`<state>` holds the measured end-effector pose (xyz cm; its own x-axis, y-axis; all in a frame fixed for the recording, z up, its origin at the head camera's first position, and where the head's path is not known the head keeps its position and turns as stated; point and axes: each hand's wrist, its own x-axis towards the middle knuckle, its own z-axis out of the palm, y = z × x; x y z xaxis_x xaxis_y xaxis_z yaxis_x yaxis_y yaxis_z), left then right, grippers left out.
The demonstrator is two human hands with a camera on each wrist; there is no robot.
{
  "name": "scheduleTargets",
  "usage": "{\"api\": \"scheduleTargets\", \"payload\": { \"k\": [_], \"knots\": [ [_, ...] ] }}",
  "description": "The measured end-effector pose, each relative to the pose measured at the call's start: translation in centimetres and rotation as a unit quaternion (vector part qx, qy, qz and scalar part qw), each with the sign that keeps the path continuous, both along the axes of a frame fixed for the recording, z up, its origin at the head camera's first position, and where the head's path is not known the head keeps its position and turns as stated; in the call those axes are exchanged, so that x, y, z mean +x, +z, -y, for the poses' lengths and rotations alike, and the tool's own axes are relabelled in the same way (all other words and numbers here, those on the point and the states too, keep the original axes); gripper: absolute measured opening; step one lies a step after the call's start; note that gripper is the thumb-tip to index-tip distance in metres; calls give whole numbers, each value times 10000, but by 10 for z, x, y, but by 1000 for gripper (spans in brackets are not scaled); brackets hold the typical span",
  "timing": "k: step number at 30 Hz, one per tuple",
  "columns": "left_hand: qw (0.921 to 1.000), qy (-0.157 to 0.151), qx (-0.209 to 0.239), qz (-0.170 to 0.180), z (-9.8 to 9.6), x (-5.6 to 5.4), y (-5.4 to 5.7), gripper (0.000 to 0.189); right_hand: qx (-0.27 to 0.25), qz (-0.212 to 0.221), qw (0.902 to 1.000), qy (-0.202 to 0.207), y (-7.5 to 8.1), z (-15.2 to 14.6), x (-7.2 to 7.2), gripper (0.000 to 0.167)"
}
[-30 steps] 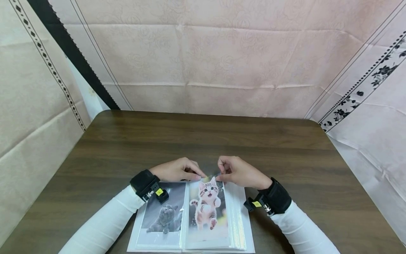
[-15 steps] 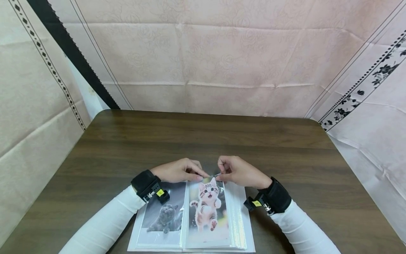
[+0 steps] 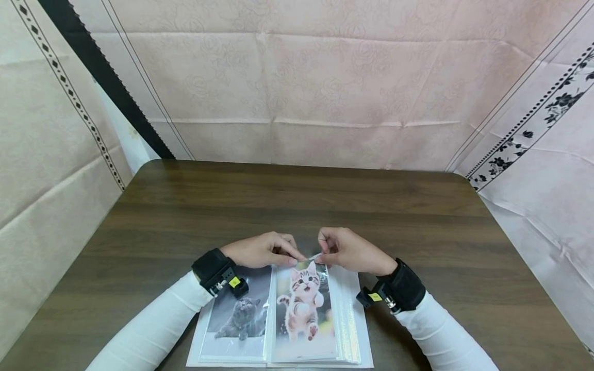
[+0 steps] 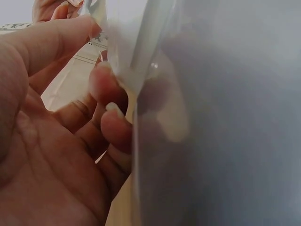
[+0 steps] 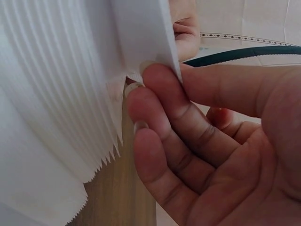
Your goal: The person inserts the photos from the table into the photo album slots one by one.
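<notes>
A photo album with clear sleeves lies spread on the table. Its left page shows a grey kitten photo; on the right page is a striped kitten photo inside a clear sleeve. At that page's top edge, my left hand pinches the clear sleeve near its left corner, index finger stretched along the edge. My right hand pinches the striped kitten photo's top right corner between thumb and index finger. From the right wrist view I see a white edge in that pinch, other fingers curled below.
Several stacked sleeve pages fan out at the album's right side. The brown wooden table extends behind and beside the album. Pale patterned cloth hangs beyond its far edge. Both wrists wear black camera bands.
My left hand has shifted slightly right along the top edge. The striped kitten photo sits a little lower in its sleeve. My right hand keeps its pinch almost unmoved.
</notes>
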<state>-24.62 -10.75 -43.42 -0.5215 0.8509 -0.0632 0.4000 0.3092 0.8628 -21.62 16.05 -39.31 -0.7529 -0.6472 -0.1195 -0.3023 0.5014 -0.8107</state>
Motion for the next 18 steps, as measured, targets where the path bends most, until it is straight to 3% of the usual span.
{"api": "scheduleTargets", "payload": {
  "k": [4,8,13,18],
  "knots": [
    [9999,100,-105,-91,7,-1,2,28,29,-34,10000,28,0,0,0,22],
    [9983,471,-245,-246,21,0,4,27,118,-62,9999,31,1,0,0,20],
    [9928,847,-424,-736,40,7,7,26,248,-13,9997,90,1,0,0,18],
    [9888,1060,-679,-795,55,14,9,25,373,-22,9991,178,-1,0,1,16]
  ]
}}
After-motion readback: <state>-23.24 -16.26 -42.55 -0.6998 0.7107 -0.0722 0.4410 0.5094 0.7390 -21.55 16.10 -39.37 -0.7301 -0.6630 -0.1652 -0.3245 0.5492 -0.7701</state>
